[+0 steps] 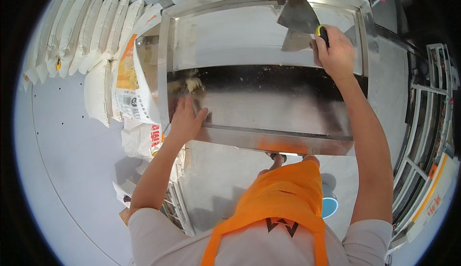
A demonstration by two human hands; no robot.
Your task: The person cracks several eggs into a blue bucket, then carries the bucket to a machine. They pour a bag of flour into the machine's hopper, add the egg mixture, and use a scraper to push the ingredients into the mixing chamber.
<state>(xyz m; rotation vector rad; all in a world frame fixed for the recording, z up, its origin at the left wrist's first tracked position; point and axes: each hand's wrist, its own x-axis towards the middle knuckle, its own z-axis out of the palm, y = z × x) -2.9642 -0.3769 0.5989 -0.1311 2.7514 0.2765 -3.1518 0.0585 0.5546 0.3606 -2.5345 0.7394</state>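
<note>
My right hand [336, 54] is wrapped round the black-and-yellow handle of a scraper [298, 15]. Its wide metal blade is held up over the far part of a stainless steel table [269, 147] with a raised metal frame, and the blade is mirrored in the shiny surface. At the table's left end my left hand [187, 122] reaches in over the near edge, thumb apart from the fingers, with no object seen in it. A pale clump of crumbs or dough [193, 84] lies just beyond its fingertips. Small specks dot the dark strip across the middle.
White filled sacks [98, 30] stand in a row at the far left. An opened printed bag [137, 81] leans against the table's left side. White metal racks [427, 122] line the right. A blue bucket [329, 207] stands on the floor by my right side.
</note>
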